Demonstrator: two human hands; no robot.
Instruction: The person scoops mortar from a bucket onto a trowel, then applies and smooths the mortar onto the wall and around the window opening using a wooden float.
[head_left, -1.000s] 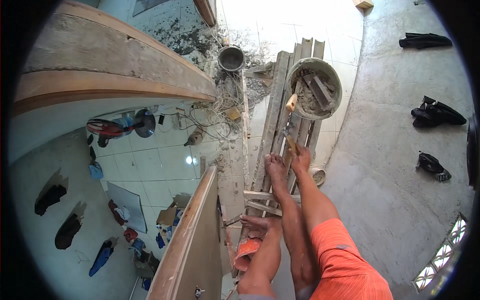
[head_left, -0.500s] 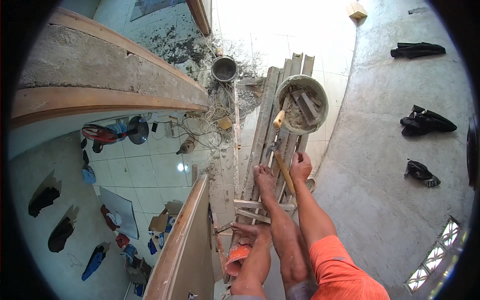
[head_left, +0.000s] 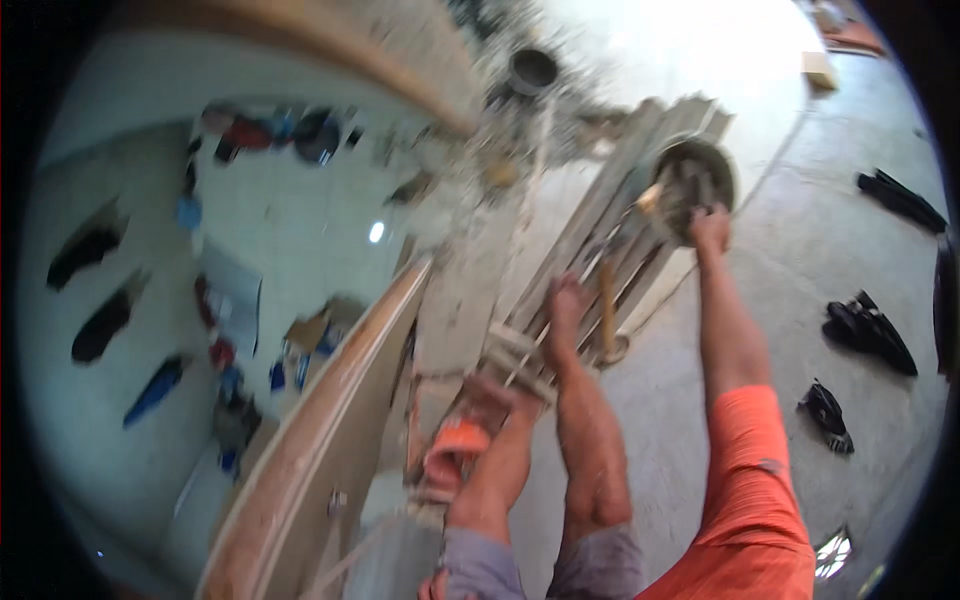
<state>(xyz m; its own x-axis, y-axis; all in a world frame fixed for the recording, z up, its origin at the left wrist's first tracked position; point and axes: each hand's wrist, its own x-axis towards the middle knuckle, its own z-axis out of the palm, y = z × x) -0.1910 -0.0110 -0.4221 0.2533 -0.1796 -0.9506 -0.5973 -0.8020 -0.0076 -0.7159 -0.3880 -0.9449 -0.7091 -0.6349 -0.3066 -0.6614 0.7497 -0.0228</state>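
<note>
My right hand (head_left: 710, 226), blurred, reaches to the near side of a bucket (head_left: 729, 170) of grey mix, its fingers curled at a grey oblong piece (head_left: 697, 178) inside; what exactly it grips is unclear. A pale yellowish handle (head_left: 650, 202) shows at the bucket's left. The wooden-handled hammer (head_left: 607, 312) lies on long grey planks (head_left: 575, 247) under the bucket, out of my hand. My bare feet (head_left: 563, 300) rest among the planks and crosspieces (head_left: 508, 350), near an orange container (head_left: 452, 450). My left hand is out of view.
A wood-topped partition edge (head_left: 310, 420) runs along my left, with tiled floor and scattered items beyond. A dark bucket (head_left: 533, 70) stands among rubble and cables ahead. Dark bundles (head_left: 865, 335) sit on the grey surface (head_left: 780, 280) at right, and a wooden beam (head_left: 330, 40) crosses upper left.
My right hand has let go of the hammer and moved forward and right to the bucket. The view has turned, shifting the bucket rightward in the picture and blurring it.
</note>
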